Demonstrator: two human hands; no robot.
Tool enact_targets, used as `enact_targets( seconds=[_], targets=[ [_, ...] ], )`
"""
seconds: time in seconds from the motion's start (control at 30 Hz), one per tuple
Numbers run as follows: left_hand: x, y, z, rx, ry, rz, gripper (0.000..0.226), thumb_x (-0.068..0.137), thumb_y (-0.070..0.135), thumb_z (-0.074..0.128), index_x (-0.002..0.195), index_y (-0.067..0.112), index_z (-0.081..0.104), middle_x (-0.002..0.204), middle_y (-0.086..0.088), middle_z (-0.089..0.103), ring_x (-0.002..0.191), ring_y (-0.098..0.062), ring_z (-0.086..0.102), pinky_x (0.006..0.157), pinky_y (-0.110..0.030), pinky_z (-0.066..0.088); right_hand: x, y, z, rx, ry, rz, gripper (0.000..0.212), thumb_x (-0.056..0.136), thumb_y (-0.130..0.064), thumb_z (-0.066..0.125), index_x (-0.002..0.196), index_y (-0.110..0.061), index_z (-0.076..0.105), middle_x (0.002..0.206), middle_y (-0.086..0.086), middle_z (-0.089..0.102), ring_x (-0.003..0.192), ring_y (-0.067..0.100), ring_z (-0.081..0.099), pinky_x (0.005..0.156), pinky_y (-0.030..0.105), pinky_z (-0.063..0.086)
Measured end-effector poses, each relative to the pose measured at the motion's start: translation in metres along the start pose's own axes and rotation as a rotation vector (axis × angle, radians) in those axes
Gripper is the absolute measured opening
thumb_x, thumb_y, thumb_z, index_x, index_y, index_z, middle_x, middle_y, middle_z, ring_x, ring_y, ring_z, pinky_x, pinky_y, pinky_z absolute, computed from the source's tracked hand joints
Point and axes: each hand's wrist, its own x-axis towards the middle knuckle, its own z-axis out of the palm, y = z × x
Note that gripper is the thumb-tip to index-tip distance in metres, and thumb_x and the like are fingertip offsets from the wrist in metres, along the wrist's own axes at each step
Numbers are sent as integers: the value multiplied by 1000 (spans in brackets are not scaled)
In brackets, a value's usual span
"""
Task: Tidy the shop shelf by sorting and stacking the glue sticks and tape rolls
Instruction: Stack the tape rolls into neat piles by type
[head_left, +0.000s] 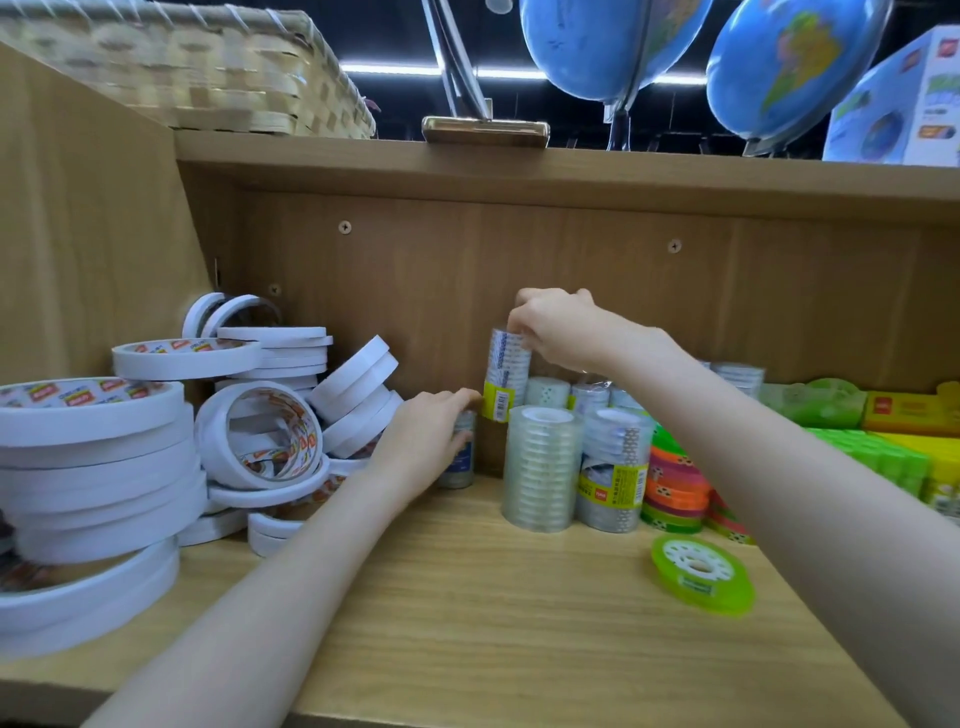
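My right hand (558, 325) grips the top of a wrapped tube of clear tape rolls (506, 371) with a yellow label, held upright above the shelf near the back wall. Below and to its left, my left hand (428, 439) curls round another wrapped tube of clear tape (460, 457) standing on the shelf. More clear tape tubes (540, 470) stand in a cluster just right of it. White double-sided tape rolls (98, 457) lie stacked and tumbled at the left. A loose green tape roll (701, 571) lies flat at the front right.
Orange and green tape rolls (675, 488) and green and yellow packs (883, 457) fill the right end of the wooden shelf (493, 597). A wooden side wall closes the left. On the shelf above stand a woven basket (208, 67) and globes (608, 47).
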Motion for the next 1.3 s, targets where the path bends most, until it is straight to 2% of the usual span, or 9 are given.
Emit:
enact_targets(
  seconds=[0.3, 0.4, 0.53, 0.63, 0.77, 0.9, 0.97, 1.1, 1.3],
  targets=[
    [-5, 0, -2, 124, 61, 18, 36, 93, 28, 52, 127, 19, 52, 113, -1, 58, 105, -19, 50, 86, -28, 39, 10, -19, -6, 36, -28, -107, 20, 95, -15, 48, 109, -14, 62, 114, 3, 49, 106, 27, 51, 81, 35, 29],
    [-7, -1, -3, 114, 65, -4, 34, 93, 31, 52, 124, 17, 54, 113, -1, 59, 105, -18, 50, 86, -27, 38, 7, -19, -6, 84, -4, -75, 18, 94, -19, 51, 107, -15, 62, 114, 2, 50, 107, 26, 52, 85, 39, 32],
    [-9, -1, -3, 163, 72, -4, 36, 95, 34, 48, 129, 22, 49, 116, 2, 58, 111, -17, 49, 97, -27, 29, 9, -17, -7, 94, -5, -23, 18, 94, -21, 51, 108, -15, 61, 109, 1, 50, 109, 26, 51, 90, 42, 34],
    [-10, 1, -2, 244, 68, -2, 42, 97, 36, 42, 138, 27, 39, 124, 4, 55, 118, -16, 47, 103, -29, 23, 9, -13, -5, 192, -38, 12, 16, 92, -23, 55, 104, -15, 61, 100, -2, 46, 102, 25, 54, 90, 41, 45],
    [-9, 1, -3, 277, 45, -14, 47, 99, 32, 39, 144, 31, 28, 126, 4, 53, 119, -17, 45, 101, -30, 23, 4, -3, -11, 327, -56, 43, 12, 91, -18, 57, 99, -11, 62, 85, 0, 60, 74, 16, 62, 74, 32, 53],
    [-9, -1, -2, 280, 30, -18, 42, 99, 29, 39, 140, 33, 36, 127, 5, 52, 119, -15, 44, 102, -30, 21, -4, 1, -8, 393, -89, 24, 4, 90, -15, 57, 87, -15, 59, 80, -4, 59, 59, 2, 59, 55, 16, 44],
    [-8, -1, -2, 268, 37, -29, 38, 98, 32, 40, 136, 32, 44, 127, 6, 53, 119, -14, 44, 102, -30, 20, -6, -3, -2, 363, -125, 8, 2, 90, -18, 59, 88, -17, 60, 90, -1, 61, 64, 2, 60, 61, 19, 44],
    [-9, -1, -3, 204, 41, -47, 36, 97, 32, 43, 132, 28, 50, 126, 7, 55, 118, -12, 46, 104, -29, 20, -4, -18, 12, 220, -136, 80, 17, 86, -22, 62, 101, -16, 66, 105, 3, 63, 101, 23, 55, 90, 40, 36],
    [-10, 3, -1, 170, 9, -89, 48, 88, 55, 49, 128, 29, 50, 122, 9, 58, 120, -13, 44, 108, -34, 15, 9, -32, 19, 171, -296, 161, 26, 79, -21, 72, 103, -11, 66, 106, 6, 63, 104, 27, 56, 89, 42, 36]
  ],
)
